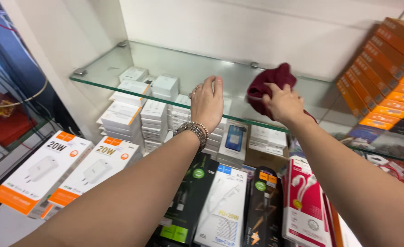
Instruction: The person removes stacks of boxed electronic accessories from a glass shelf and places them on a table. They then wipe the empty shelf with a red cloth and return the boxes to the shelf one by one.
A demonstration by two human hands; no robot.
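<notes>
My right hand (282, 104) grips a dark red cloth (269, 84) and presses it on the glass shelf (165, 68), towards its right part. My left hand (206, 103), with a ring and a metal watch and bracelet on the wrist, rests on the front edge of the same shelf near its middle, fingers extended and holding nothing. The shelf's bare left part shows the stacks below through the glass.
Orange boxes (385, 68) lean in a row on the shelf's right end. Under the glass stand stacks of small white boxes (140, 114). Nearer me lie white and orange charger boxes (42, 174), black packages (190, 201) and a red and white cable box (302, 201).
</notes>
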